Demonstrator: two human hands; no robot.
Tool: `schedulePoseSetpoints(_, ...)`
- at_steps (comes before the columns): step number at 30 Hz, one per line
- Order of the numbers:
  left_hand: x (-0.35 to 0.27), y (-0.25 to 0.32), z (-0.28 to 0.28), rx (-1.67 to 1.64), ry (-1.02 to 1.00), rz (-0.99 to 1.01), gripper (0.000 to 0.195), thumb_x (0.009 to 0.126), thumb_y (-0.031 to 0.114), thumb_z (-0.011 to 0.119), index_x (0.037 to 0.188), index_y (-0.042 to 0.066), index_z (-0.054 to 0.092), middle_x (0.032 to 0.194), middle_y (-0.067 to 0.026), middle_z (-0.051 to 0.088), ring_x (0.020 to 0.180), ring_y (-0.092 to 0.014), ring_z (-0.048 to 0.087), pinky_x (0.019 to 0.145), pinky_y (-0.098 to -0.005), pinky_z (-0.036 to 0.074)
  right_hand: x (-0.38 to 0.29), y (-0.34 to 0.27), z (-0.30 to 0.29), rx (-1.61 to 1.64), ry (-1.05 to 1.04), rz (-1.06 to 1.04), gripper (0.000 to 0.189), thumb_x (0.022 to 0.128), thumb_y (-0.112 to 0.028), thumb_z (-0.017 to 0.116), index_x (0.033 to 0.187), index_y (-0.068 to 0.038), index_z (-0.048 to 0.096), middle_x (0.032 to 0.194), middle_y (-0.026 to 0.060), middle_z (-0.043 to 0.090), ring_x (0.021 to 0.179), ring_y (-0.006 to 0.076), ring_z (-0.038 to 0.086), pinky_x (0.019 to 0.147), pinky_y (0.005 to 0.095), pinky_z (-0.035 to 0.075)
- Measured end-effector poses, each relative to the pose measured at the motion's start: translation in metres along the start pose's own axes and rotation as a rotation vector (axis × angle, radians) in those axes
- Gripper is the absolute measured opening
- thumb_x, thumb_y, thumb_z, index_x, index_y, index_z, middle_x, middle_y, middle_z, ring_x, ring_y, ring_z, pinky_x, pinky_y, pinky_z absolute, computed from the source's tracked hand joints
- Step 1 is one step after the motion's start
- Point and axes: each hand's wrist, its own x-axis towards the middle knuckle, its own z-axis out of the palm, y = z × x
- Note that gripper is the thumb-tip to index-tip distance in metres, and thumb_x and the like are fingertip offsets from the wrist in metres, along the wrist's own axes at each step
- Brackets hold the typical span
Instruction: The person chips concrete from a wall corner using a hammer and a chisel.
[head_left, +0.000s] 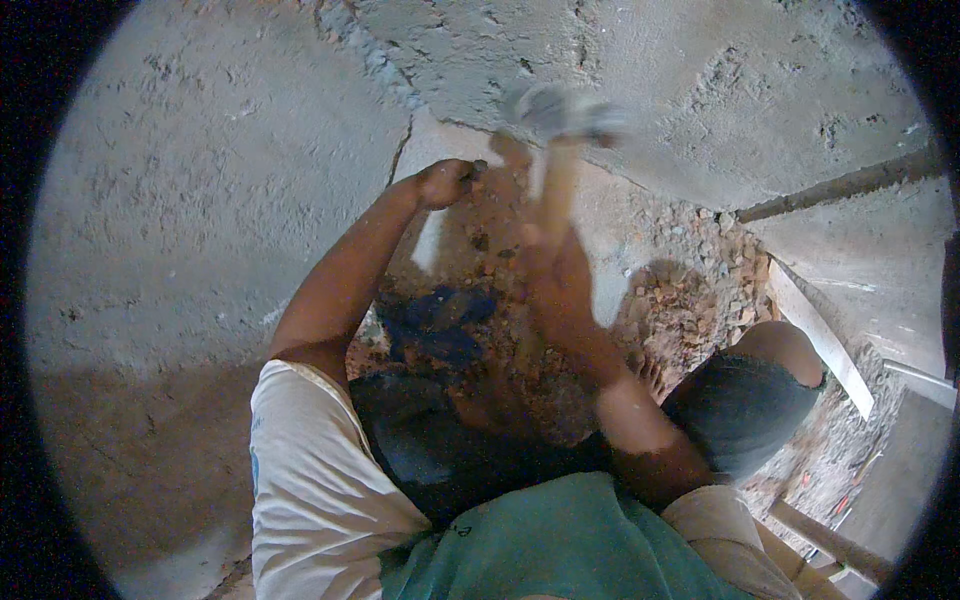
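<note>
My right hand (555, 262) grips the wooden handle (559, 187) of a hammer. Its metal head (559, 111) is blurred by motion and shows in front of the rough plastered wall. To the left, my left hand (444, 184) is closed around a dark metal tool (479, 167), apparently a chisel. Only its blunt end shows; the rest is hidden by the hand. The hammer head is apart from this tool, up and to its right. Beneath both hands lies broken, reddish ground (480, 255) near the corner where the walls meet.
A dark blue cloth (442, 322) lies on the dirt close to my body. Brick rubble (675, 300) is heaped along the wall base at right. Beyond my bent knee (780, 352) leans a pale board (821, 337). A plastered wall (165, 225) rises close on the left.
</note>
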Motion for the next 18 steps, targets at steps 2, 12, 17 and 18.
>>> schedulePoseSetpoints(2,0.011,-0.006,0.013,-0.013,0.078,0.111,0.037,0.091,0.022,0.055,0.122,0.002,0.056,0.121,-0.0147,0.061,0.111,-0.026,0.057,0.096,-0.0380,0.043,0.002,0.059,0.007,-0.225,-0.031,-0.077,0.039,0.095,-0.042,0.050,0.099,-0.004,0.052,0.065,0.0030,0.052,0.056,0.0125,0.056,0.049,0.0275,0.046)
schedulePoseSetpoints(12,-0.004,0.016,-0.002,0.080,0.000,-0.073,0.035,0.087,0.015,0.057,0.119,0.002,0.058,0.114,-0.0197,0.063,0.100,-0.028,0.062,0.086,-0.0384,0.047,0.020,-0.053,-0.032,0.175,-0.016,0.249,0.040,0.096,-0.046,0.048,0.082,-0.008,0.050,0.065,0.0023,0.052,0.051,0.0101,0.051,0.044,0.0275,0.043)
schedulePoseSetpoints(17,0.005,0.028,-0.005,0.131,-0.105,-0.083,0.036,0.092,0.027,0.055,0.119,0.003,0.060,0.117,-0.0132,0.064,0.107,-0.023,0.058,0.093,-0.0350,0.044,0.013,-0.024,-0.006,0.337,0.126,0.203,0.038,0.095,-0.046,0.048,0.088,-0.008,0.050,0.065,0.0017,0.051,0.052,0.0105,0.051,0.046,0.0292,0.044)
schedulePoseSetpoints(18,-0.004,0.024,-0.004,0.050,-0.078,-0.042,0.036,0.092,0.027,0.055,0.119,0.003,0.060,0.115,-0.0127,0.064,0.105,-0.023,0.059,0.092,-0.0354,0.045,0.006,-0.012,-0.001,0.293,0.071,0.237,0.039,0.095,-0.046,0.049,0.089,-0.008,0.051,0.065,0.0021,0.051,0.053,0.0109,0.051,0.047,0.0290,0.044)
